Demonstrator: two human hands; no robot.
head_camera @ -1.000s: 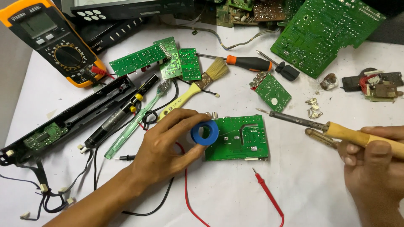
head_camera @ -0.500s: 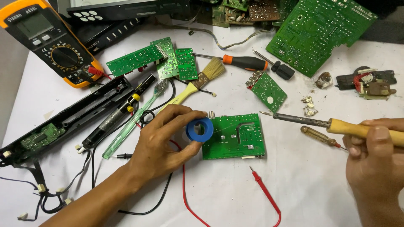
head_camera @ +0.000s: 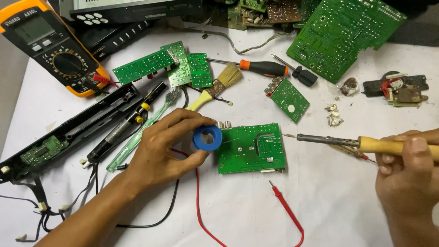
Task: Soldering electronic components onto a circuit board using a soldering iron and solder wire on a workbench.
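Blue solder spool (head_camera: 207, 138) pinched in left hand (head_camera: 160, 148) | right hand (head_camera: 407, 178) fingers gripping soldering iron (head_camera: 347, 142) | tip beside green board (head_camera: 251, 148)

There is one view only, from a camera on the person's head, looking steeply down and a little forward at the white tabletop (head_camera: 238, 210). It sits close: both forearms enter from the bottom edge, the left hand (head_camera: 167, 148) near centre, the right hand (head_camera: 407, 176) cut by the right edge. The multimeter (head_camera: 52, 45) marks the far left corner.
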